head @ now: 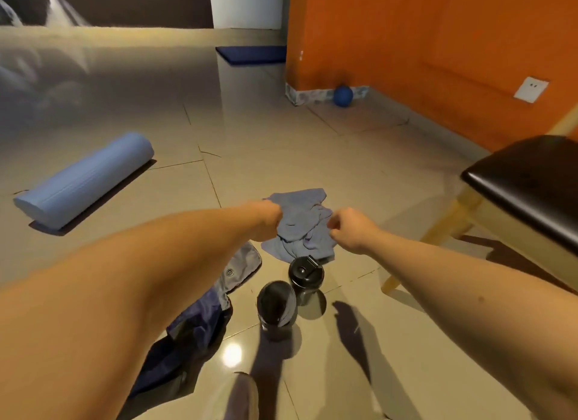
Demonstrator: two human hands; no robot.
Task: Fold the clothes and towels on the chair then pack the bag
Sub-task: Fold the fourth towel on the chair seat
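A crumpled blue-grey cloth [300, 222] lies on the tiled floor ahead of me. My left hand [266, 219] grips its left edge with curled fingers. My right hand [350, 230] pinches its right edge. A dark blue and grey bag [200, 319] lies open on the floor under my left forearm, partly hidden by it. The chair [528, 188] with a dark seat and pale wooden legs stands at the right, its seat bare.
Two black bottles stand near me on the floor: a shaker with a flip lid [305, 278] and a darker one [276, 307]. A rolled light-blue mat [84, 181] lies at left. A blue ball [343, 96] sits by the orange wall. My shoe [237, 397] shows below.
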